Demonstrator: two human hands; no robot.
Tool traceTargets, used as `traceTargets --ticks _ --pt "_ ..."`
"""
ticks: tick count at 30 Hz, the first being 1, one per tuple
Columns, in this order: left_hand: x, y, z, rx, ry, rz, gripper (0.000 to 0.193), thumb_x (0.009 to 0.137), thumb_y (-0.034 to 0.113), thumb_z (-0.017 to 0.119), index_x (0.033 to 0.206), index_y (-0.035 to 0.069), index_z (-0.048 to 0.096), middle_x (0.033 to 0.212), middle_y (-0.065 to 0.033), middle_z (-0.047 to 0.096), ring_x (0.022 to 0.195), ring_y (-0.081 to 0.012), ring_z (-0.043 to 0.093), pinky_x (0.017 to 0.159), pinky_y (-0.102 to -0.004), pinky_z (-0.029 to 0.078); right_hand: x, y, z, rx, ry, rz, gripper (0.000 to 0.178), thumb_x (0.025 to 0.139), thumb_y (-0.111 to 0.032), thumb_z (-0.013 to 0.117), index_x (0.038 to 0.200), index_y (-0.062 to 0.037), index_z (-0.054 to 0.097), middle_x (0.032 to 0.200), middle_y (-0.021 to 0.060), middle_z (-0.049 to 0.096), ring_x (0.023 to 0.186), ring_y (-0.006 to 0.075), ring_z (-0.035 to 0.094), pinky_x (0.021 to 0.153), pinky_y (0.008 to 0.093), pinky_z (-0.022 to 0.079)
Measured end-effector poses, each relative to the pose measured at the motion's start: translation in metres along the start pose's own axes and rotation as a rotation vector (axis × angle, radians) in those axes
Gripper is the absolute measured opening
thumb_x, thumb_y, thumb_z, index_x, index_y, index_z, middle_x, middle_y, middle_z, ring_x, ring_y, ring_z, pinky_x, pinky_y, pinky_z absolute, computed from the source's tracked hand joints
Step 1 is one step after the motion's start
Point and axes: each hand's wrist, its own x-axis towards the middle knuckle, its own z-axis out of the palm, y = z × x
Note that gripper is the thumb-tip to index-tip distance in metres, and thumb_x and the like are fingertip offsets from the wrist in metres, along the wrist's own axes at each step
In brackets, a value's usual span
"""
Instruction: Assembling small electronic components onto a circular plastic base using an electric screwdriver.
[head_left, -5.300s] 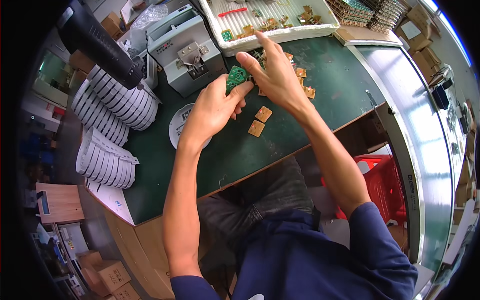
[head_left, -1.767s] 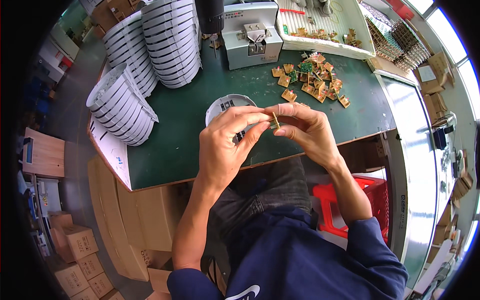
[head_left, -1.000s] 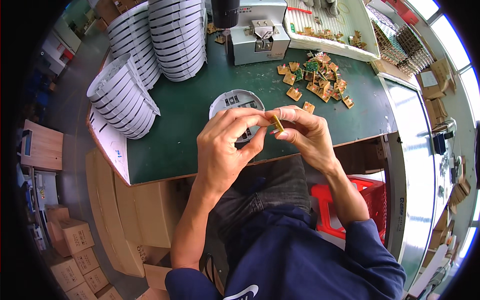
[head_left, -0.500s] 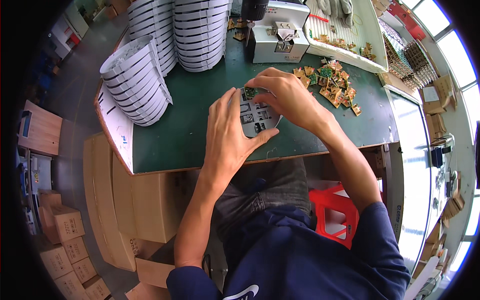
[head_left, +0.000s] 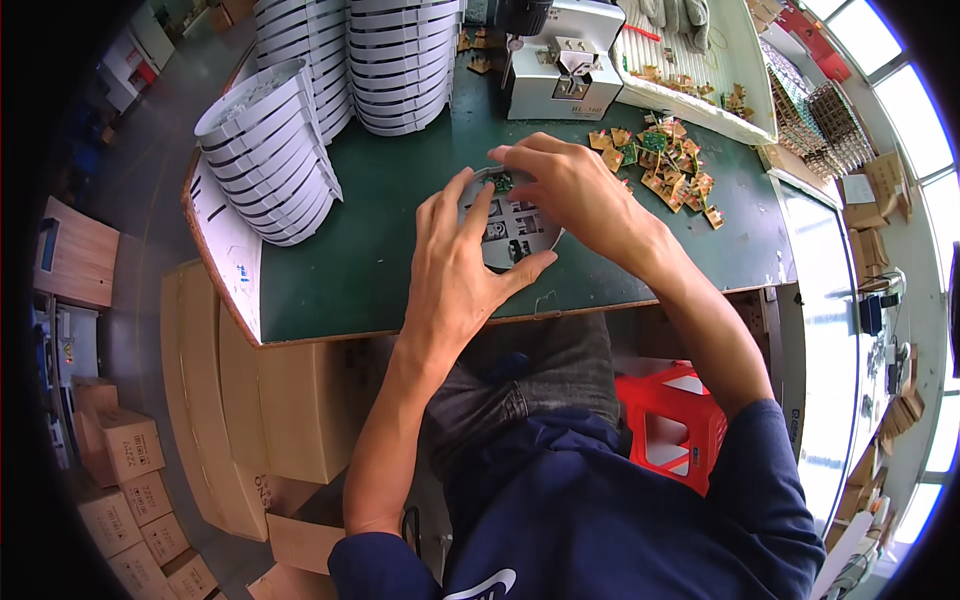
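Observation:
A round grey plastic housing (head_left: 541,240) with rectangular cutouts and dark fittings is held just above the green tabletop. My left hand (head_left: 447,255) grips its left side, thumb along the near rim and index finger reaching inside. A small green circuit board (head_left: 502,182) lies in the far part of the housing, close to that fingertip. Curled over the far right rim is my right hand (head_left: 585,195), with one finger stretched past the edge and another inside near the board. The right hand hides part of the housing.
Stacks of light grey ring-shaped housings (head_left: 270,150) stand at the left. Loose small circuit boards (head_left: 672,170) are piled to the right. Behind are a grey bench machine (head_left: 565,85) and a white foam tray (head_left: 690,100) holding gloves. A red stool (head_left: 670,420) stands below.
My left index finger has moved inward over the housing, toward the circuit board. The right fingers have shifted slightly at the rim. The whole view has shifted a little.

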Motion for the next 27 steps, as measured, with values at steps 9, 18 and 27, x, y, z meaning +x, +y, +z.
traceTargets --ticks 9,18,27 --pt "0.002 -0.003 -0.002 0.064 -0.004 0.041 0.084 0.076 0.048 0.086 0.131 -0.009 0.058 0.144 -0.0237 0.049 0.126 -0.0397 0.051 0.105 -0.049 0.048 -0.013 0.017 0.002 -0.002 0.171 -0.094 0.032 0.092 -0.003 0.07 0.124 -0.0026 0.068 0.122 0.0155 0.07 0.104 0.0325 0.071 0.088 0.038 0.059" --pt "0.001 -0.008 0.003 0.068 -0.011 0.065 0.087 0.078 0.054 0.084 0.136 -0.002 0.052 0.15 -0.0216 0.047 0.132 -0.0395 0.049 0.11 -0.0483 0.044 0.081 -0.041 -0.109 0.715 0.341 0.056 0.08 0.102 -0.06 0.054 0.148 0.0046 0.042 0.137 0.0186 0.058 0.128 0.0228 0.055 0.112 0.0346 0.042" --pt "0.002 -0.005 -0.002 -0.004 -0.078 0.035 0.086 0.078 0.051 0.084 0.136 -0.004 0.051 0.15 -0.0211 0.046 0.132 -0.0378 0.051 0.108 -0.0474 0.047 0.087 -0.006 -0.112 0.996 0.485 -0.042 0.052 0.095 -0.039 0.069 0.117 0.0066 0.059 0.095 0.0137 0.07 0.084 0.0176 0.069 0.071 0.0297 0.058"
